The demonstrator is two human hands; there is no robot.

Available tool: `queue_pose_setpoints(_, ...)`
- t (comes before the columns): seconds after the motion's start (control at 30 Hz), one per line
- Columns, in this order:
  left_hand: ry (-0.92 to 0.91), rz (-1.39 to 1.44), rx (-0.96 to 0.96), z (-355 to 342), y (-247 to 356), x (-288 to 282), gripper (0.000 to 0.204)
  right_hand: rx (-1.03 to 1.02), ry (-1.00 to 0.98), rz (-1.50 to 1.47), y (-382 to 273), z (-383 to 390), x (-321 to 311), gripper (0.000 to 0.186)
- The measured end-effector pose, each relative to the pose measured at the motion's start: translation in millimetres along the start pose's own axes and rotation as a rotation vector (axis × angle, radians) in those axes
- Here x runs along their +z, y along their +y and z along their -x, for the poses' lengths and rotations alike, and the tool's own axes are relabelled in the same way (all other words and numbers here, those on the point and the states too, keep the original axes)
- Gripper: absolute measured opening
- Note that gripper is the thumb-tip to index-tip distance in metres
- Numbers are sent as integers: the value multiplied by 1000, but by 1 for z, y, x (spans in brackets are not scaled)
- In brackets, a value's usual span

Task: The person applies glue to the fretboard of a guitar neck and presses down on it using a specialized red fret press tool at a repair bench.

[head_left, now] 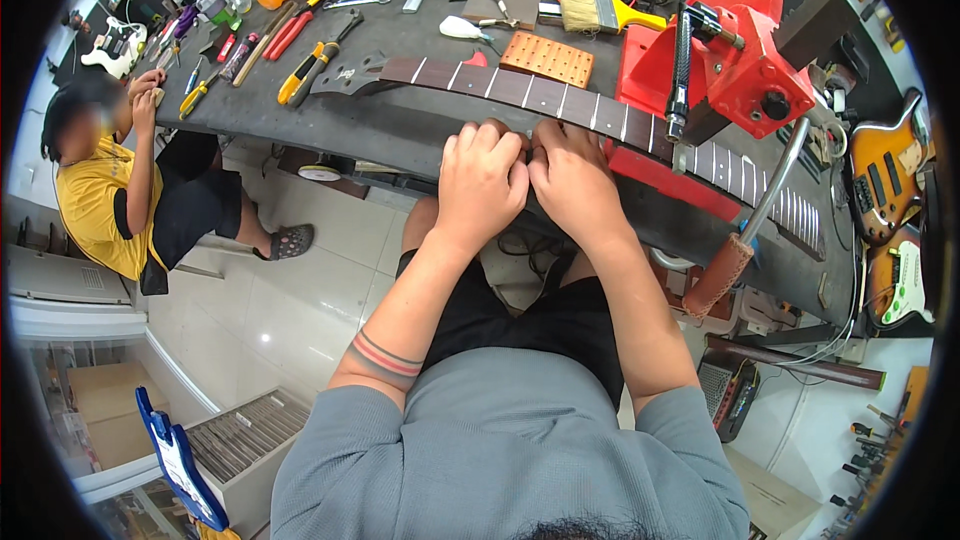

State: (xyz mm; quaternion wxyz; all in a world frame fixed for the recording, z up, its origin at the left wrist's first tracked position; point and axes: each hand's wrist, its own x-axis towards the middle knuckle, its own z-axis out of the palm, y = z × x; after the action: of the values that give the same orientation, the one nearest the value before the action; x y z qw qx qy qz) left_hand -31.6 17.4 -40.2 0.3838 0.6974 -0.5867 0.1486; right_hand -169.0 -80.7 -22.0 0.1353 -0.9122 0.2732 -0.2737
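Both my hands are held close together at the bench's near edge, just below a guitar neck (pixel 540 95). My left hand (pixel 483 175) is closed, its fingers curled and thumb tucked toward the right hand. Beside it my right hand (pixel 575 178) is likewise closed, thumb turned inward. Whatever lies between the fingertips is hidden behind the hands. The neck has a dark fretboard with pale frets, a grey headstock (pixel 350 77) at the left, and crosses a red press (pixel 765 85). A steel lever with a brown wrapped handle (pixel 718 275) slants down from the press.
Behind the neck lie an orange drilled block (pixel 547 60), a paintbrush (pixel 590 7) and a white bottle (pixel 462 28). Yellow-handled pliers (pixel 300 78) lie near the headstock. A person in yellow (pixel 105 195) sits at the left. A sunburst guitar body (pixel 885 175) stands at the right.
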Motion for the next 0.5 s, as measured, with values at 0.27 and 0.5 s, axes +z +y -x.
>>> queue_pose_setpoints(0.27,-3,29,14,0,-1,0,14,27,-51,8,3,-4,4,23)
queue_pose_setpoints(0.5,4,4,26,-2,-1,0,16,46,-90,45,2,-4,3,23)
